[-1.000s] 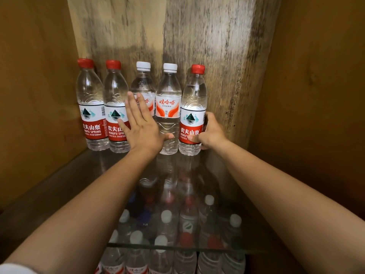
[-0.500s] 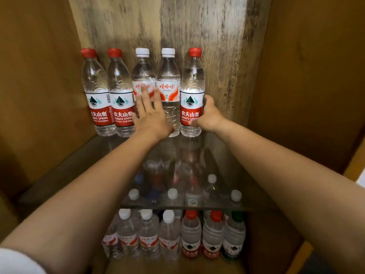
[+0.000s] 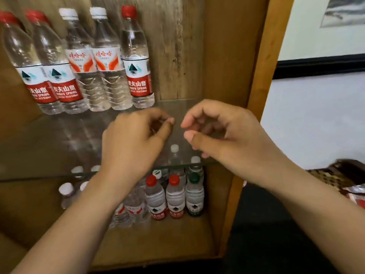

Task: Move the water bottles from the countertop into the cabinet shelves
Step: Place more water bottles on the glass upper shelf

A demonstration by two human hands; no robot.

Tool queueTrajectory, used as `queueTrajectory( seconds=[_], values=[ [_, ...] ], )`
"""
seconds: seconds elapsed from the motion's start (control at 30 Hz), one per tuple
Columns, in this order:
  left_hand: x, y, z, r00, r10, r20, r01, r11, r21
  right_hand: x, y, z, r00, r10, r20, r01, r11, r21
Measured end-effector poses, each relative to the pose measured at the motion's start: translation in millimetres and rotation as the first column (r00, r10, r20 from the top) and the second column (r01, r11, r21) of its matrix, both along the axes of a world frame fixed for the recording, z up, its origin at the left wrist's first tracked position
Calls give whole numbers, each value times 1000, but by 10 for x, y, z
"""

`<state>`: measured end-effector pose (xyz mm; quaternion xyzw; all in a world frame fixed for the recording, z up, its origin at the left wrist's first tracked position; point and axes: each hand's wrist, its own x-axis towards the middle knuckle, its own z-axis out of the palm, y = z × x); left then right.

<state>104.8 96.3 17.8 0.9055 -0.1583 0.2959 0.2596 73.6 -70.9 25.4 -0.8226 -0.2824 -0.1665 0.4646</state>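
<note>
Several water bottles stand in a row at the back of a glass shelf [image 3: 49, 139] inside the wooden cabinet. The rightmost is a red-capped bottle [image 3: 137, 62], with two white-capped bottles [image 3: 102, 64] to its left and more red-capped ones at the far left. My left hand [image 3: 132, 143] and my right hand [image 3: 227, 135] hover side by side in front of the shelf's right part, apart from the bottles. Both hold nothing, their fingers loosely curled. On the lower shelf stand several smaller-looking bottles [image 3: 173, 196], partly hidden by my left forearm.
The cabinet's right wooden post [image 3: 262, 76] runs beside my right hand. Beyond it lie a pale wall, a dark band and a patterned object [image 3: 335, 175] at the right edge. The glass shelf's front edge [image 3: 39, 177] crosses the cabinet.
Both hands have let go of the bottles and drawn back from the row toward me. The view has shifted right and pulled out of the cabinet.
</note>
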Motion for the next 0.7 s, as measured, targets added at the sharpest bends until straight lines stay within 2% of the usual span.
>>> queueTrajectory(
  seconds=[0.17, 0.27, 0.33, 0.47, 0.57, 0.7],
  values=[
    [-430, -674, -418, 974, -217, 62, 225, 952, -206, -382, -751, -274, 999, 9, -45, -11, 999, -42],
    [-558, -1100, -725, 929, -365, 57, 363, 874, -323, -386, -1163, -557, 994, -50, -98, 49, 999, -14],
    [-563, -1393, -961, 887, -461, 13, 417, 790, -450, -314, -1417, -790, 986, -99, -134, 100, 995, -2],
    [-413, -1918, -1490, 851, -515, -105, 302, 644, -703, -35, -1864, -1284, 963, -146, -227, 159, 987, 38],
    [-163, -2232, -1906, 840, -483, -246, 152, 647, -747, 256, -2142, -1664, 928, -210, -309, 232, 972, 38],
    [252, -2503, -2369, 857, -368, -361, -58, 628, -776, 687, -2411, -2150, 847, -290, -445, 346, 937, 47]
  ],
)
